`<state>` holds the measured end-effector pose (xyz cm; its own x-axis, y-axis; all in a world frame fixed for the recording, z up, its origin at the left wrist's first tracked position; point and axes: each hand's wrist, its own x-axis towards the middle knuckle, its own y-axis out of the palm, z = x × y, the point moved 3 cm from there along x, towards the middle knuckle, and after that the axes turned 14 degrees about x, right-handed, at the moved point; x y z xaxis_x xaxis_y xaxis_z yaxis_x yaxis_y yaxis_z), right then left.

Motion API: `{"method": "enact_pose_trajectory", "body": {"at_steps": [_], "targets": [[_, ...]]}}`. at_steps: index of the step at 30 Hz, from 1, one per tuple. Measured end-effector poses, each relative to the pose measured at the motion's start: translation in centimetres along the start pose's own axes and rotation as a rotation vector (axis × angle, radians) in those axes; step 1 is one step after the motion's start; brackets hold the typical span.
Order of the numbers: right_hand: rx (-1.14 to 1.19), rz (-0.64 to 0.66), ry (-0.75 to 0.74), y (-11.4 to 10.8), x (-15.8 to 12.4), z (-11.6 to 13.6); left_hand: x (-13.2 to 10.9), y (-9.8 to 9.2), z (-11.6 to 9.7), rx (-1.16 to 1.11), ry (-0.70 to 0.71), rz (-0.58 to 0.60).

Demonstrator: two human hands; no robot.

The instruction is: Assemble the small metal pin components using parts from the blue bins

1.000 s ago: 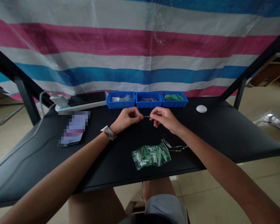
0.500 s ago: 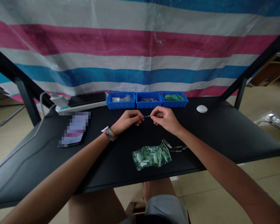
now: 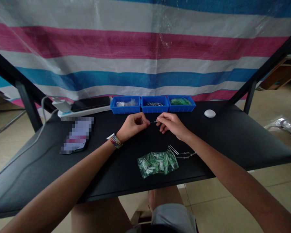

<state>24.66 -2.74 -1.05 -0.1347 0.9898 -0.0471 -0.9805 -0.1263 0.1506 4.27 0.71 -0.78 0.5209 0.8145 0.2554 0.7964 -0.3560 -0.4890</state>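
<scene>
One thin metal rod [image 3: 153,121], before the middle blue tray [image 3: 154,109], spans the left hand [image 3: 134,126] and right hand [image 3: 172,125], each pinching an end. Apparent step: fingertip adjustment; the next move calls for steady alignment.

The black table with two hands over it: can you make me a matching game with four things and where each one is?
Things
1. Thin silver metal rod
2. White oval object
3. Green see-through plastic packaging
4. Multicoloured band

Places
A. Closest to the front edge of the black table
B. Around the wrist of the left hand
C. On the table, right of the three blue plastic bins
D. Between the fingertips of the left hand and right hand

Pairs: 1-D, 2-C, 3-A, 4-B
</scene>
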Motion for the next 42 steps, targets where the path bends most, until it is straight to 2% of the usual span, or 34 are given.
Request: {"method": "enact_pose_trajectory", "body": {"at_steps": [5,11,18,23,26,31,35,39,42], "targets": [[0.034,0.042,-0.033,0.2,0.0,0.1,0.0,0.0,-0.2,-0.013,-0.007,-0.017],[-0.010,-0.010,-0.157,0.0,0.1,0.1,0.0,-0.1,-0.5,-0.021,-0.044,0.059],[-0.044,0.021,-0.235,0.0,0.1,0.3,0.1,-0.3,0.4,-0.023,-0.104,0.107],[-0.046,0.034,-0.264,0.3,-0.1,0.5,0.1,-0.2,0.1,-0.012,-0.088,0.117],[-0.039,0.029,-0.243,0.3,0.0,0.4,0.2,-0.2,-0.3,-0.027,-0.071,0.082],[0.014,0.015,-0.111,0.2,0.0,0.1,0.1,-0.2,-0.2,-0.050,-0.045,0.054],[0.033,0.049,-0.077,0.3,0.0,-0.2,0.1,-0.2,0.0,-0.043,-0.031,0.034],[-0.012,0.035,-0.156,0.3,0.1,-0.3,0.2,-0.1,0.0,-0.037,-0.026,0.053],[-0.099,-0.037,-0.319,-0.2,0.1,1.0,0.2,-0.1,-0.1,-0.078,-0.054,0.065]]}}
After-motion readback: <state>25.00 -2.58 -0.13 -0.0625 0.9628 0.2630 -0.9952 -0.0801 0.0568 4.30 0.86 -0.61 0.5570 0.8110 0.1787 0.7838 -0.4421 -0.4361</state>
